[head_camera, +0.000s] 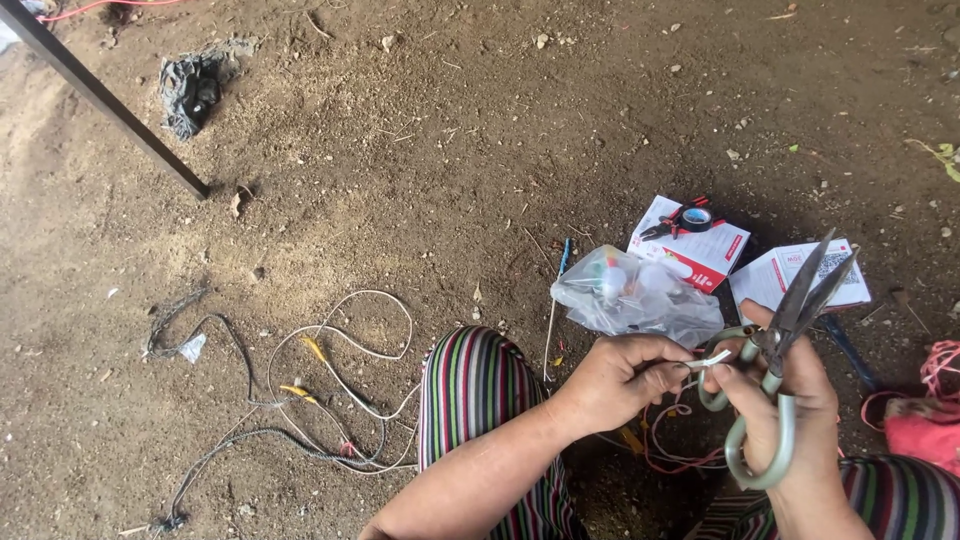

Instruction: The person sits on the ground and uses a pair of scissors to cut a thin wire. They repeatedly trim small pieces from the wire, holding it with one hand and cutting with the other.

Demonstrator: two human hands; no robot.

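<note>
Bare dirt ground [480, 120] fills the frame, littered with small stones and scraps. A dark metal bar [100, 95] slants across the upper left, with a crumpled black scrap [195, 90] beside it. Striped trousers [475, 400] cover the person's knee at lower centre. A loose tangle of grey and white cables [300, 400] lies at lower left, well apart from the hands.

At right of centre sit two white and red cartons [700, 250], the nearer-left one carrying red-handled pliers and a roll of tape [693, 215]. A clear plastic bag [635, 295] of small parts rests just in front of them. Red wire [670, 450] trails below the hands.

The left hand [620, 375] is closed in a pinch on a short white wire end [712, 360], at lower right of centre. The right hand [790, 410] grips grey-handled scissors [785, 340], fingers through the loops, blades pointing up and slightly parted, clear of the wire.

Assessment: the wire end is short and held close to the fingertips. Good practice would be to keep the pinch firm, present only the tip to the blades, and close lightly so the insulation is scored without severing the core.
</note>
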